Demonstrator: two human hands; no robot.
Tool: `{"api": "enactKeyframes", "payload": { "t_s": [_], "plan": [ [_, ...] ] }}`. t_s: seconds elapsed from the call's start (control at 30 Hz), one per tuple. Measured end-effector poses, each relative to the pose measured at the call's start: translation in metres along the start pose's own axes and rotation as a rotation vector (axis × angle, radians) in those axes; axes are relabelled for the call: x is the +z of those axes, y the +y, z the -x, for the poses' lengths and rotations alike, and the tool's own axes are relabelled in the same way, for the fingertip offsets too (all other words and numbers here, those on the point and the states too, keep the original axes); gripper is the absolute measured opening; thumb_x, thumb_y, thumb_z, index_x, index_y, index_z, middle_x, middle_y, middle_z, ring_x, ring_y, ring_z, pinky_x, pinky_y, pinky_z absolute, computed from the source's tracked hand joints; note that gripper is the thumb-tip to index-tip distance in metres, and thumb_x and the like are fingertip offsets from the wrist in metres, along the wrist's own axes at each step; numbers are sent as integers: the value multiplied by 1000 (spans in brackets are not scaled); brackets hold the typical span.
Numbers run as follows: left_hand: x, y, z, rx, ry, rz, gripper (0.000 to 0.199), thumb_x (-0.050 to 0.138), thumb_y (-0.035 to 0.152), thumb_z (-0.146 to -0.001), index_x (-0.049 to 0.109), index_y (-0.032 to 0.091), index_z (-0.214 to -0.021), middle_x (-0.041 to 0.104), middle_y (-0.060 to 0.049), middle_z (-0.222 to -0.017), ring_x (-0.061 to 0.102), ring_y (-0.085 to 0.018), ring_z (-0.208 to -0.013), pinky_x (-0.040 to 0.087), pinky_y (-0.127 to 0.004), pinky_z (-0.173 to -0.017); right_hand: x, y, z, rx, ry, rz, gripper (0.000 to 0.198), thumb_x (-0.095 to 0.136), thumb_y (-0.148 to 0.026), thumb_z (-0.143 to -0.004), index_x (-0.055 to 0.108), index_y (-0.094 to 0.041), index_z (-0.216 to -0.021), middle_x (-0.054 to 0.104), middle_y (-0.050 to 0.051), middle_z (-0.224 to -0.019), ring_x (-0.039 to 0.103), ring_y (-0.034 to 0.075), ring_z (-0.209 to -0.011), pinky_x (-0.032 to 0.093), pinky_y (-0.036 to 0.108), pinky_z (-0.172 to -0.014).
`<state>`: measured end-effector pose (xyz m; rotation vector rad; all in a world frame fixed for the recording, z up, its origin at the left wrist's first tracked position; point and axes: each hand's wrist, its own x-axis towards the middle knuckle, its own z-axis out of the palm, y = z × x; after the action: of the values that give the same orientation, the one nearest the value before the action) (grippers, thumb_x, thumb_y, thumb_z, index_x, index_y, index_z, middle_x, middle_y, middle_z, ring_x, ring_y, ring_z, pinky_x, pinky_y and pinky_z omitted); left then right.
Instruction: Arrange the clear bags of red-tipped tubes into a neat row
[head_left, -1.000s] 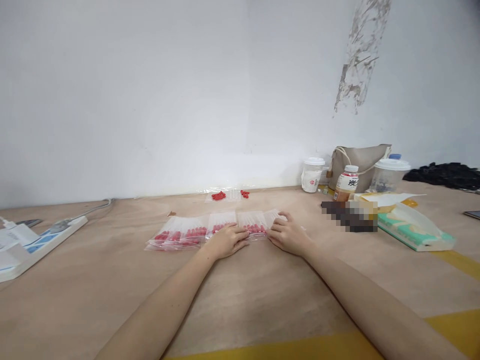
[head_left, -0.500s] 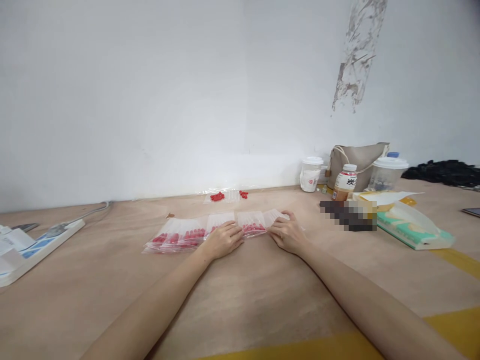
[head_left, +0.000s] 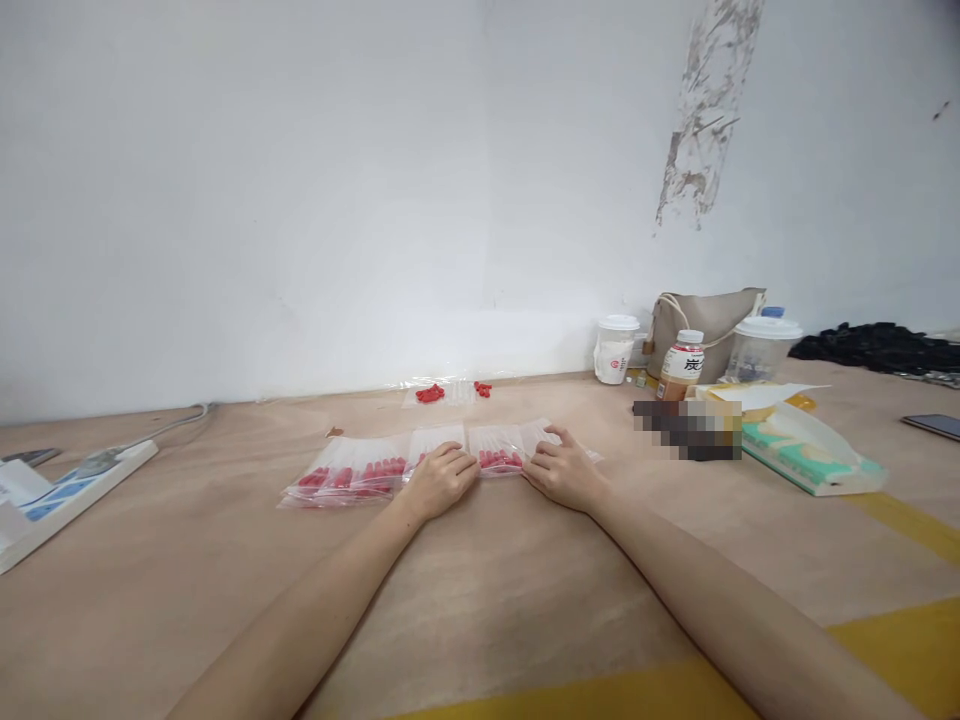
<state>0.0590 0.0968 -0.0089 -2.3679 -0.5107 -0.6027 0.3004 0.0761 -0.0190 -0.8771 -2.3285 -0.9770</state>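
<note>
On the brown tabletop (head_left: pixel 480 590), clear bags with red contents (head_left: pixel 384 464) are lying in a row; my left hand (head_left: pixel 442 480) and right hand (head_left: pixel 565 473) are resting on it, fingers part-curled, presumably steadying the edges. Whether either is pinching plastic, I can't tell.

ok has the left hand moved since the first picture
Yes, slightly: judged against the smaller red cluster at the back, the left hand has shifted to the left.

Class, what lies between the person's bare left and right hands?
In the head view, a flat, see-through plastic bag with small red pieces along its near end lies between the left hand and right hand.
</note>
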Motion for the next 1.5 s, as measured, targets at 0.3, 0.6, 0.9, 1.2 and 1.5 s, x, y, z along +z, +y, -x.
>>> {"api": "enactKeyframes", "payload": {
  "t_s": [0.3, 0.6, 0.9, 1.2, 1.5],
  "plan": [
    [3, -1, -2, 11, 70, 2, 22, 37, 10, -86, 55, 16, -75, 59, -2, -69, 55, -12, -69, 41, -28, -74, 6, 1, -2, -71, 66, 127, 28, 39, -7, -82, 55, -17, -62, 54, -2, -53, 43, 9, -57, 24, 39, -94],
    [8, -2, -2, -24, 30, 35, 22, 38, 11, -85, 55, 16, -72, 59, -1, -68, 54, -12, -68, 40, -29, -72, 1, 1, -1, -11, 48, 85, 26, 40, -12, -83, 53, -18, -61, 54, -2, -54, 44, 10, -61, 21, 40, -94],
    [3, 7, -9, -29, 51, 55, 24, 37, 14, -86, 56, 16, -70, 58, -1, -64, 53, -12, -64, 40, -29, -70, 5, -32, -27, 24, 152, 10, 22, 43, -17, -84, 57, -19, -68, 58, -2, -65, 45, 11, -72, 22, 38, -90],
    [0, 11, -8, -10, 82, 108, 22, 39, 11, -83, 55, 15, -68, 58, -2, -66, 53, -13, -67, 41, -29, -69, 5, -31, -28, -150, 232, 100, 25, 40, -10, -84, 57, -17, -66, 57, -1, -67, 44, 11, -70, 25, 38, -89],
    [1, 8, -2, -54, 117, 196, 20, 39, 12, -84, 55, 16, -73, 61, -2, -72, 54, -12, -70, 40, -29, -71, -8, -9, -3, -103, 228, 229, 21, 40, -11, -84, 59, -17, -75, 57, -1, -69, 45, 10, -68, 25, 35, -89]
  ]
}}
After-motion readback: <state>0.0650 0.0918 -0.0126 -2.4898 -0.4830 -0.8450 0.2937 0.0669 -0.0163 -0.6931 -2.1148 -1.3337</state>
